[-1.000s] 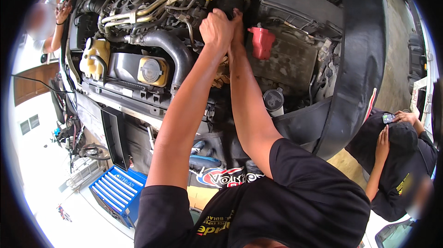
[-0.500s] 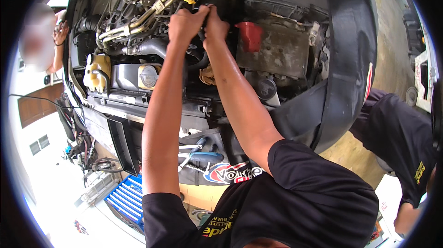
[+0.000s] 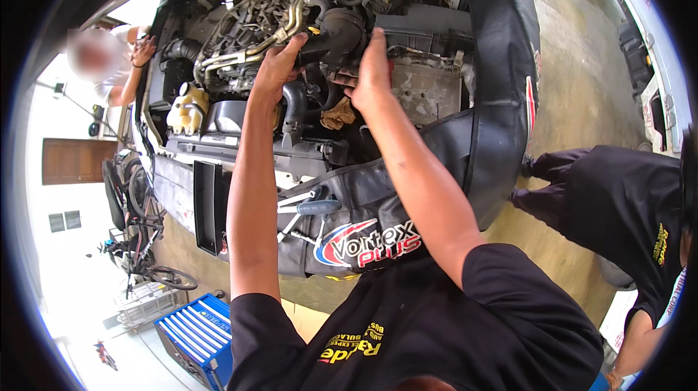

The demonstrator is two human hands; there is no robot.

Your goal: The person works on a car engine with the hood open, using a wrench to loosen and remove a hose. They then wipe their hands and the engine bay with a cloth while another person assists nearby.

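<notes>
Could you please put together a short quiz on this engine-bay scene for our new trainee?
1. True or false: both hands reach into the engine bay.
2. What does the left hand grip? A) black intake hose B) blue tool chest C) bicycle
3. What lies on the black fender cover at the car's front edge, below the arms?

Key
1. True: the right hand is also in the engine bay, beside the black intake hose.
2. A.
3. Hand tools: a dark-handled screwdriver among metal wrenches.
</notes>
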